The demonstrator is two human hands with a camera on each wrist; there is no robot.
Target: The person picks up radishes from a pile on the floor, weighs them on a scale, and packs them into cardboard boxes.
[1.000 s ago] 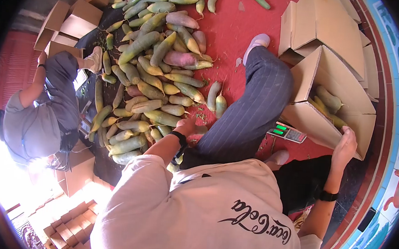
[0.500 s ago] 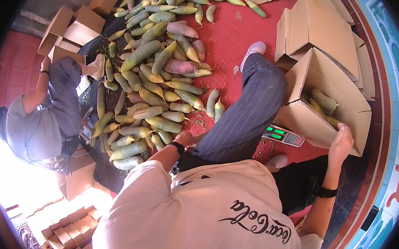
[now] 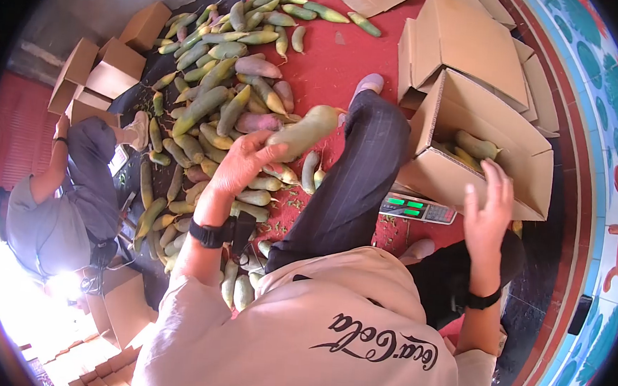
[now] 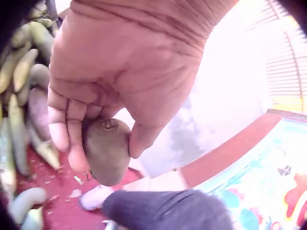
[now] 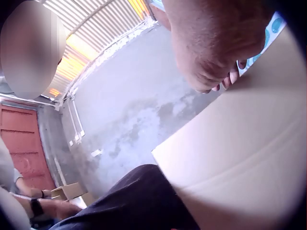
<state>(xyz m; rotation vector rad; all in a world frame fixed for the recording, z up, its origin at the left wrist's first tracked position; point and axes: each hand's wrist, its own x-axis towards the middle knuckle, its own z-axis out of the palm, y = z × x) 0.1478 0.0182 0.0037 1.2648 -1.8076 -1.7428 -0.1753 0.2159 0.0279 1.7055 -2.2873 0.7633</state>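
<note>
My left hand [image 3: 243, 162] holds a thick green radish [image 3: 307, 130] up over the near side of the radish pile [image 3: 218, 110], its far end pointing to my raised knee. In the left wrist view the thumb and fingers pinch this radish [image 4: 108, 153] from both sides, its blunt end facing the camera. My right hand [image 3: 488, 214] is at the near edge of an open cardboard box [image 3: 458, 179], fingers extended and spread. Several radishes [image 3: 476, 145] lie inside that box. From the right wrist, the hand [image 5: 216, 52] shows by the edge of the box wall [image 5: 249, 143].
A scale with lit green digits [image 3: 418, 209] lies on the red floor beside the box. More cartons [image 3: 467, 43] stand behind it. Two radishes [image 3: 312, 172] lie near my leg. At the left another person [image 3: 61, 199] sits by the pile, near small boxes [image 3: 115, 68].
My left hand has risen from beside my thigh and moved forward with a radish. My right hand has loosened from the box edge, its fingers now spread. The head view has shifted.
</note>
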